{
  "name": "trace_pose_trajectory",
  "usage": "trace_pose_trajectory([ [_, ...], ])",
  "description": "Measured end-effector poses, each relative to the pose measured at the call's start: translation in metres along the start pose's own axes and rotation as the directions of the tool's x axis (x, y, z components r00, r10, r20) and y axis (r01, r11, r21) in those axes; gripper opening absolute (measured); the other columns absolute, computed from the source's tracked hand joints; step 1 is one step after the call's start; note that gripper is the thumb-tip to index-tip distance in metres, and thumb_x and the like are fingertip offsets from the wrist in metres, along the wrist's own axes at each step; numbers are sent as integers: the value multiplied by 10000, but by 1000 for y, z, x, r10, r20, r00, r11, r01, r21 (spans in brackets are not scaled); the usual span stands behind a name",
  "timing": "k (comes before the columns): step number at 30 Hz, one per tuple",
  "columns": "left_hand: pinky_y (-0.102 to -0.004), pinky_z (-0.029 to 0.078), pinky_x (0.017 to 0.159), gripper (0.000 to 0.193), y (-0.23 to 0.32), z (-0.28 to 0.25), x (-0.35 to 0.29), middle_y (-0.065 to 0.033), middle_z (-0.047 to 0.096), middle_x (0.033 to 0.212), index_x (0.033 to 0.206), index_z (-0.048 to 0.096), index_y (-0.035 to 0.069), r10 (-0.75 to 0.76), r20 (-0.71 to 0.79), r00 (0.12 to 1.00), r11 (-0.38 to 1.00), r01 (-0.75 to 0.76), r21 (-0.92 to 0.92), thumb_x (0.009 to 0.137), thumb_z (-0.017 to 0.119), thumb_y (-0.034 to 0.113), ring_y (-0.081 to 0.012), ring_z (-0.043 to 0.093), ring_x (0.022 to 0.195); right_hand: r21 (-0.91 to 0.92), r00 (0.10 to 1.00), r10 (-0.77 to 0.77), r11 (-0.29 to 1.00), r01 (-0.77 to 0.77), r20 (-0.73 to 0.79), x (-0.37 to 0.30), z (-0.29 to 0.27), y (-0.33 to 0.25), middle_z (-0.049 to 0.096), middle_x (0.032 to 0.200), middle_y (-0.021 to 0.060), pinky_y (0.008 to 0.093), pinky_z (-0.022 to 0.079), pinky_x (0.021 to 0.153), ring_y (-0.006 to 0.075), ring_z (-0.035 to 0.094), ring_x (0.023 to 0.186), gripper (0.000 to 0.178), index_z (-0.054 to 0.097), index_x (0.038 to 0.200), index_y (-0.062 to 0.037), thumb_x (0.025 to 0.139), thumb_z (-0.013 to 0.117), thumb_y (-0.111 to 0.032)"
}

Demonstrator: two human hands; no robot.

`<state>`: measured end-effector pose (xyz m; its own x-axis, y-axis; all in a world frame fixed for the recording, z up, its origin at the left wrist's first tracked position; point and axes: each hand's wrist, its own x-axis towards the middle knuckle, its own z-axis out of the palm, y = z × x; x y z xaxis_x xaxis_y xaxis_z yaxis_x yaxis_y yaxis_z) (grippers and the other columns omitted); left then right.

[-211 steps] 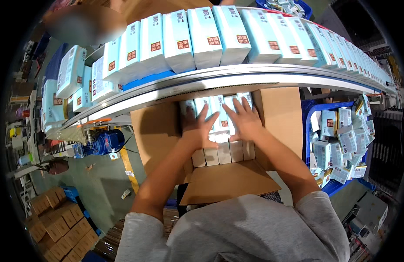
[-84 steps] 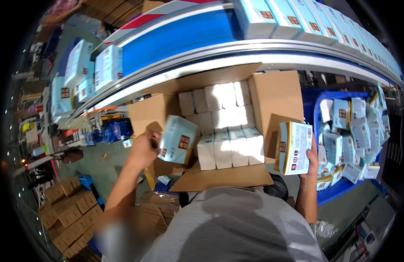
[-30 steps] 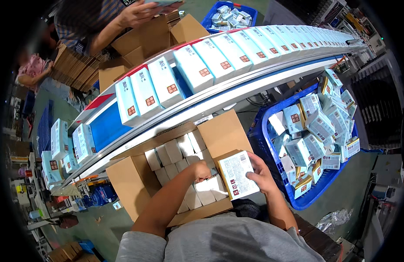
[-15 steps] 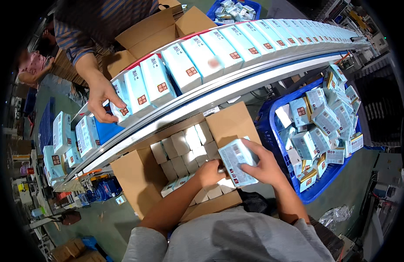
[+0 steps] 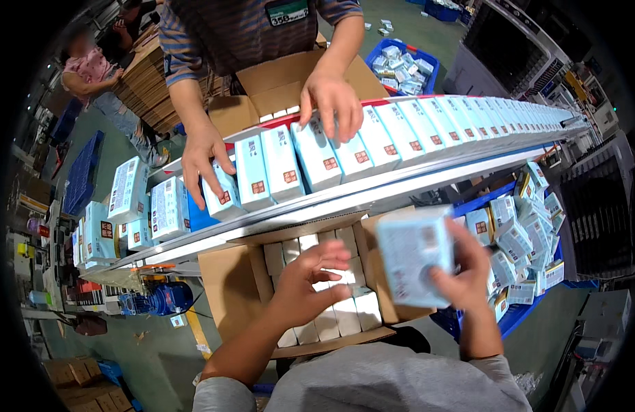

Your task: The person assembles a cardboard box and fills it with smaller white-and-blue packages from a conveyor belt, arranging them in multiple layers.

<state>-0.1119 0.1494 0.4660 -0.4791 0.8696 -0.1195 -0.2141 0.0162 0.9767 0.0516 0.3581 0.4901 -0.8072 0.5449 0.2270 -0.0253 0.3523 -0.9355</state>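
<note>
In my right hand (image 5: 466,266) is a light-blue pack of tissues (image 5: 408,264), gripped by its right edge and slightly smeared by motion. It is held above the right flap of an open cardboard carton (image 5: 224,292). My left hand (image 5: 310,280) hovers over the carton with thumb and fingers apart, holding nothing. Beneath it, rows of tissue packs (image 5: 327,323) fill the carton with pale ends up; my hand and forearm hide some of them.
Beyond the carton runs a conveyor (image 5: 372,199) lined with tissue packs (image 5: 252,172). Across it, a co-worker's two hands (image 5: 206,159) touch packs. A blue basket (image 5: 513,321) heaped with loose packs stands at right. Another blue basket (image 5: 433,58) sits at the back.
My left hand has come away from the pack and its fingers have spread. The pack in my right hand has moved right. The co-worker's second hand has come onto the conveyor packs.
</note>
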Motion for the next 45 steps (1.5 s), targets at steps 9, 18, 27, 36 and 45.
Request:
trace_pose_trajectory([
  [9,-351,451,865,782,-21,55,18,-126,382,1278,1325,266,50,148,-12,989,892,-139,-430,663,674,-36,-223,423,1150,807,916,347,472,-355,200,-16,45,55,454,1219,159,383,403,913,260,477,1099,582,276,1305,-6,828,488,-263],
  [18,-345,471,779,698,-15,62,25,-172,506,1152,1267,328,-8,-138,32,990,968,128,216,691,693,140,-245,548,994,295,893,450,850,-436,20,-30,21,67,598,915,139,310,478,723,202,594,810,492,487,1059,42,750,637,-311],
  [27,-300,471,754,345,-73,-84,-91,-159,591,1016,1080,539,-17,39,-653,756,732,423,534,768,604,114,-188,578,908,-495,489,450,868,-44,747,25,223,90,583,716,195,404,465,670,331,579,755,273,532,730,17,754,510,-254],
  [36,-459,352,908,506,-125,-91,-96,-106,514,1131,1123,502,80,96,-116,989,58,111,992,677,655,262,-260,471,1083,-114,187,716,350,-930,673,-13,273,145,402,1250,83,344,495,753,196,490,996,602,253,1336,-64,882,413,-424],
  [45,-372,453,729,253,4,-84,-31,-115,582,916,924,570,54,669,-21,743,240,-189,952,684,627,114,-296,552,858,-417,972,-227,890,182,-59,114,78,25,612,812,130,335,454,695,242,586,790,154,625,849,-9,730,621,-105],
])
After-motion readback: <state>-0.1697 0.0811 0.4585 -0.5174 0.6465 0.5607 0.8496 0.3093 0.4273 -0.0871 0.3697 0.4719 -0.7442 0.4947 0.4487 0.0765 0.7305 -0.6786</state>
